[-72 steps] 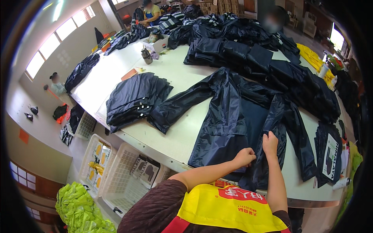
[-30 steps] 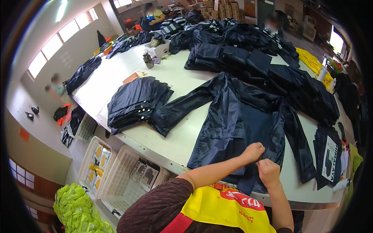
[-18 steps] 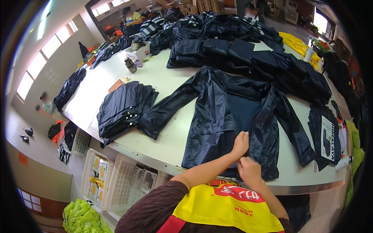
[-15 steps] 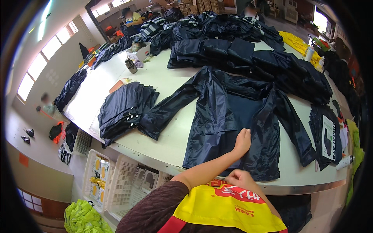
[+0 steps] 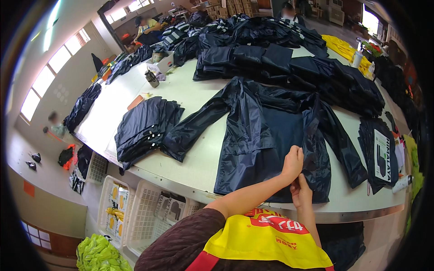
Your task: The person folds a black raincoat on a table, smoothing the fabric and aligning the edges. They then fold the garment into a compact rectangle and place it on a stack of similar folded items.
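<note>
A dark navy jacket [image 5: 246, 131] lies spread out on the table with its front open and its sleeves out to both sides. My left hand [image 5: 293, 163] reaches across its lower middle, fingers closed on the edge of the right front panel. Just below, my right hand [image 5: 302, 192] is at the same edge near the hem, its fingers bent against the cloth and partly hidden; it appears to pinch the edge. The two hands nearly touch. Beside the left sleeve is a pile of folded dark garments [image 5: 147, 122].
Folded dark garments [image 5: 266, 61] form a long row behind the jacket on the pale table [image 5: 199, 131]. A stack of dark packages [image 5: 382, 149] and a white bottle [image 5: 402, 184] stand at right. White baskets [image 5: 151, 217] sit below the table's left edge. People work at the far side.
My right hand has come up from near my apron to the jacket's right front edge. My left hand has shifted slightly right, and that panel has moved right with it.
</note>
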The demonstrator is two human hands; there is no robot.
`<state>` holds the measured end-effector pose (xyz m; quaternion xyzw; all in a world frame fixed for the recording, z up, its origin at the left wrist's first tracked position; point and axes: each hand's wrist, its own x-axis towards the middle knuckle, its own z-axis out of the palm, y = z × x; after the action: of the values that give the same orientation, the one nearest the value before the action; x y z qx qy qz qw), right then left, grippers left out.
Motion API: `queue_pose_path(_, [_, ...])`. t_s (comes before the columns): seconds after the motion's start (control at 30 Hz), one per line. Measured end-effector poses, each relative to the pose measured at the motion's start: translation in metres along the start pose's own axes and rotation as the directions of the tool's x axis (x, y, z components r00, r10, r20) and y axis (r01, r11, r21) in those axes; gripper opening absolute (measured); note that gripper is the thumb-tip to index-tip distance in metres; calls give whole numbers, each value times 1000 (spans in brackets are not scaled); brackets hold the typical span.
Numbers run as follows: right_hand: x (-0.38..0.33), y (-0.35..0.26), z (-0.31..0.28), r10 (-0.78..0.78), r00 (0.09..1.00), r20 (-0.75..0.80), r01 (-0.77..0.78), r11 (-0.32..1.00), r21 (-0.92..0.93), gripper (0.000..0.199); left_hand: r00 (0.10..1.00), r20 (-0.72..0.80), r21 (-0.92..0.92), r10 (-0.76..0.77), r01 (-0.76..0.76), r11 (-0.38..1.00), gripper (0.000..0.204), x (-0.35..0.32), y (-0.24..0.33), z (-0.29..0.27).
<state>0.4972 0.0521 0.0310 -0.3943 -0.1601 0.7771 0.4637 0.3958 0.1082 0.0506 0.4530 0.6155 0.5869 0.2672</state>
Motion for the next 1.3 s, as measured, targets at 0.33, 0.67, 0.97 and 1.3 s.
queue_pose_path(0.33, [6,22,-33,159,978,136,-128,969,-212,19,999,33,-72,24,-22,997,17,-16,-42,-9])
queue_pose_path(0.67, [18,-53,6,-547,810,210,514,492,-703,22,356,387,-68,-850,931,358,27,-103,-45,-137])
queue_pose_path(0.97, [87,46,-1,377,920,102,-297,844,-446,55,266,452,-499,-851,867,6,38,-114,-88,-123])
queue_pose_path(1.3, [106,90,3,383,898,215,-313,902,-298,39,845,8,-476,-535,473,741,47,-64,-48,-113])
